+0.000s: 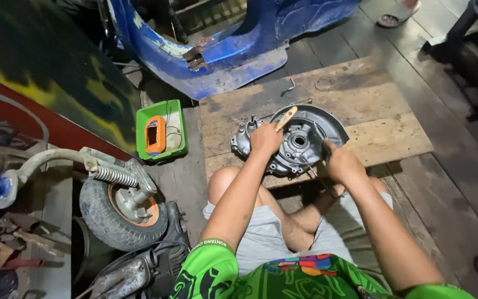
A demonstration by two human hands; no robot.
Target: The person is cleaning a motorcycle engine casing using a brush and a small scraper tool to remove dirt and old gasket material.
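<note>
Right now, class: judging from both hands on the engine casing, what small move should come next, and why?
Probably work the wooden-handled tool in the left hand further around the engine casing, since the right hand already steadies its rim on the wooden board.

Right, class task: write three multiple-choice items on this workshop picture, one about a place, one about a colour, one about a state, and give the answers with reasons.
1. Where does the grey metal engine casing lie?
A. on the wooden board
B. inside the green tray
C. on top of the small wheel

2. What colour is the device in the green tray?
A. blue
B. orange
C. white

3. What is the left hand doing?
A. lying flat on the floor
B. gripping a wooden-handled tool
C. resting on a knee

Answers: 1 A, the casing sits on the planks in front of the knees. 2 B, the orange device fills the tray's left half. 3 B, the handle sticks up out of the closed fist, while the right hand rests at the casing's rim.
</note>
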